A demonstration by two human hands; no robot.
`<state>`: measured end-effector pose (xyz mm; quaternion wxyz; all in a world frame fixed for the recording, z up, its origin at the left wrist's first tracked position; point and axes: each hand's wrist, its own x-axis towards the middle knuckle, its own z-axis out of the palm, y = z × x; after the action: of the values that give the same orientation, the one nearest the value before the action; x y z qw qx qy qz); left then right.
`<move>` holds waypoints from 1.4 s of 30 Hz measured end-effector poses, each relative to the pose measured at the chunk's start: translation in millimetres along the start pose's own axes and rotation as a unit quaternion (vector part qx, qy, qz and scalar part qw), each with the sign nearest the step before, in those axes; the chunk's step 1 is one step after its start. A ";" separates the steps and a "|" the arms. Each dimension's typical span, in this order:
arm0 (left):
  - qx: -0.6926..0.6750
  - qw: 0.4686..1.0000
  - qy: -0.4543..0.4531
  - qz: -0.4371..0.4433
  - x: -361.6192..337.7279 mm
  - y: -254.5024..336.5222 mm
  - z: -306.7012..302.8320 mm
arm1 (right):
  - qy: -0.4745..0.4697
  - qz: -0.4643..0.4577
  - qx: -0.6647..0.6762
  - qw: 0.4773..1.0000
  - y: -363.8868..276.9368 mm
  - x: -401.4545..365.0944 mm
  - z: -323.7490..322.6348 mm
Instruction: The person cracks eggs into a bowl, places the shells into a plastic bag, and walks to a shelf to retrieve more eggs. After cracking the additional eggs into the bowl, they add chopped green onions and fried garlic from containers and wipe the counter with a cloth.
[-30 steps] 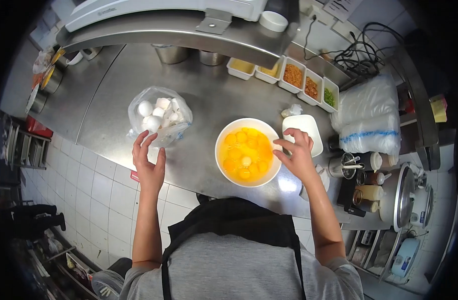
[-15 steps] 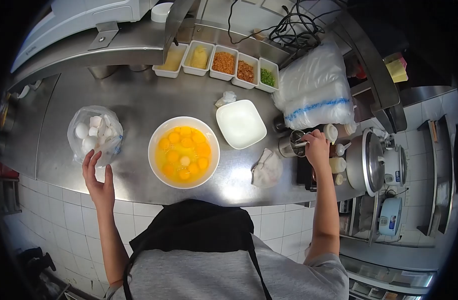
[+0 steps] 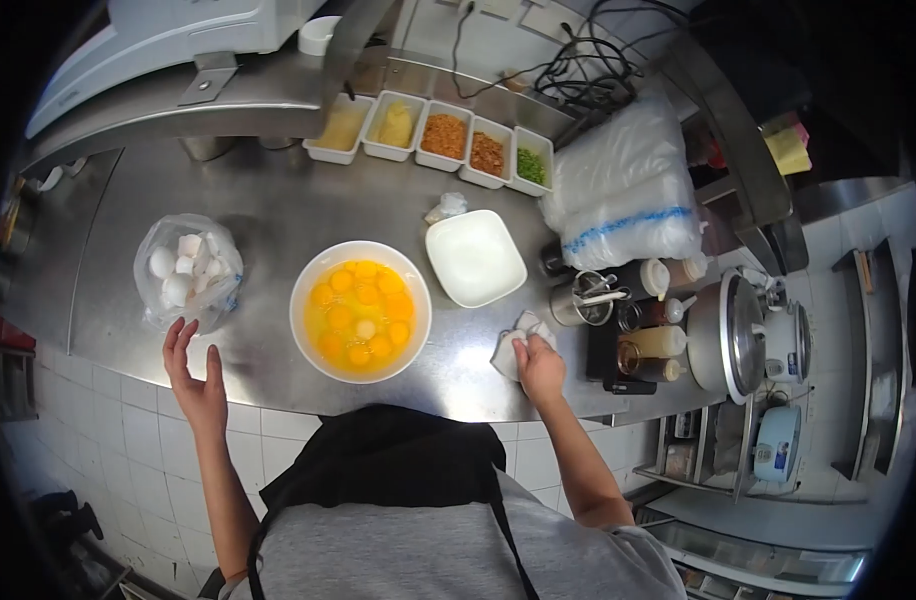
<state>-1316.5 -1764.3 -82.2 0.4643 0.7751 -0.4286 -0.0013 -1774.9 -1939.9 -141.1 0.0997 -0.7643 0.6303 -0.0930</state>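
Observation:
My right hand (image 3: pixel 541 370) is on a pale cloth (image 3: pixel 508 352) near the counter's front edge, its fingers closed on the fabric. My left hand (image 3: pixel 193 385) hovers at the front edge with fingers apart, holding nothing. Just beyond it sits a clear plastic bag (image 3: pixel 223 300) with eggshells (image 3: pixel 188 270) inside. Between my hands stands a white bowl (image 3: pixel 298 335) of raw eggs, several whole yolks (image 3: pixel 365 315) showing. A white squarish dish (image 3: pixel 475 258) lies behind the cloth. To the right of the cloth is a metal container (image 3: pixel 581 303) with utensil handles sticking out.
Along the back are several white tubs (image 3: pixel 386 150) of chopped ingredients. Stacked plastic bags (image 3: pixel 628 190) lie at the back right. Sauce bottles (image 3: pixel 658 342) stand in a black holder (image 3: pixel 606 355), beside a large lidded pot (image 3: pixel 743 335). A metal shelf (image 3: pixel 228 115) overhangs the back left.
My right hand has left the metal container, come down and left, and taken hold of the cloth. My left hand stays open near the bag. The view has shifted slightly.

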 end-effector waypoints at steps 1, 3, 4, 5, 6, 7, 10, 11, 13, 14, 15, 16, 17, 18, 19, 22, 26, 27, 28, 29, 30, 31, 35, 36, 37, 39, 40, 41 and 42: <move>0.008 1.000 -0.003 0.005 0.3 0.1 0.7 | -0.019 -0.004 0.005 1.000 1.5 -2.7 -1.2; 0.001 1.000 -0.011 0.011 2.1 0.5 3.0 | -0.031 -0.010 0.003 0.999 0.0 -0.9 -5.7; -0.002 1.000 -0.010 0.012 3.2 1.7 3.7 | -0.037 -0.018 0.002 0.999 -2.2 3.0 -10.4; -0.011 1.000 -0.007 0.017 3.7 3.3 4.5 | -0.074 0.002 0.014 0.997 -4.2 5.2 -16.2; -0.011 1.000 -0.009 0.017 4.3 4.9 4.6 | -0.107 -0.025 0.044 0.993 1.8 7.2 -20.5; -0.011 1.000 -0.010 0.017 4.7 6.5 4.6 | -0.141 -0.052 0.072 0.986 14.1 9.6 -28.0; -0.009 1.000 -0.012 0.015 4.5 6.2 4.6 | -0.212 -0.045 0.083 0.973 27.4 26.0 -98.4; -0.007 1.000 -0.012 0.013 4.1 5.7 4.8 | -0.093 -0.031 0.052 0.994 32.2 36.2 -113.5; -0.016 0.999 -0.020 0.022 3.8 5.1 5.7 | 0.073 -0.023 -0.150 0.986 35.0 55.2 -135.9; -0.019 0.999 -0.024 0.025 3.7 4.8 6.3 | 0.100 -0.048 -0.224 0.968 41.3 64.4 -138.8; -0.025 0.999 -0.025 0.037 3.6 5.5 7.3 | 0.107 -0.075 -0.280 0.951 59.0 75.9 -131.4; -0.024 0.999 -0.021 0.043 3.2 5.6 8.1 | 0.063 -0.060 -0.344 0.935 63.3 80.4 -129.0; -0.025 0.999 -0.019 0.041 3.1 8.5 8.3 | 0.045 -0.065 -0.357 0.931 70.2 86.4 -124.1; -0.023 0.999 -0.015 0.037 2.5 12.0 7.4 | 0.026 -0.075 -0.368 0.926 76.6 91.1 -118.3; -0.026 0.999 -0.011 0.028 1.2 14.3 6.1 | 0.015 -0.091 -0.378 0.921 78.7 93.4 -116.5; -0.018 1.000 -0.006 0.009 -4.8 12.7 3.6 | -0.069 -0.115 -0.398 0.908 90.4 100.8 -118.0; -0.008 1.000 -0.012 -0.020 -12.3 4.1 1.1 | -0.132 -0.105 -0.412 0.895 68.2 100.1 -140.3; -0.010 1.000 -0.013 -0.027 -14.1 2.7 1.4 | -0.144 -0.090 -0.424 0.889 70.5 101.2 -142.6; -0.013 0.999 -0.014 -0.033 -15.3 1.1 2.1 | -0.155 -0.075 -0.436 0.883 75.9 102.5 -146.8; -0.010 0.999 -0.016 -0.032 -16.3 -0.6 2.4 | -0.159 -0.059 -0.430 0.887 81.3 101.1 -153.0; -0.007 0.999 -0.019 -0.034 -16.9 -1.6 2.4 | -0.162 -0.044 -0.424 0.890 85.1 97.8 -160.9; -0.004 0.999 -0.021 -0.036 -17.3 -1.6 2.9 | -0.165 -0.028 -0.417 0.893 82.7 94.0 -169.1; -0.012 0.999 -0.022 -0.038 -16.2 -3.0 4.2 | -0.134 0.032 -0.312 0.940 51.6 73.8 -214.0; -0.015 0.999 -0.021 -0.042 -15.4 -3.3 4.5 | -0.126 0.014 -0.289 0.949 38.6 68.6 -225.2; -0.011 0.999 -0.022 -0.036 -14.1 -4.5 5.2 | -0.119 -0.004 -0.265 0.957 25.3 62.8 -232.1; -0.004 0.999 -0.024 -0.026 -13.3 -7.4 6.9 | -0.080 -0.068 -0.155 0.982 -18.7 48.4 -230.2; -0.004 0.999 -0.033 -0.025 -11.9 -6.9 8.2 | -0.057 -0.102 -0.099 0.988 -43.0 44.6 -222.6; -0.003 0.999 -0.043 -0.024 -10.9 -5.5 8.6 | -0.062 -0.134 -0.045 0.988 -63.3 42.4 -210.4; -0.002 0.998 -0.054 -0.023 -10.1 -4.3 8.2 | -0.067 -0.164 0.010 0.984 -83.0 40.2 -196.4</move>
<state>-1323.2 -1762.6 -93.9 0.4417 0.7829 -0.4346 -0.0544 -1741.6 -1970.9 71.0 0.1325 -0.8607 0.4875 -0.0634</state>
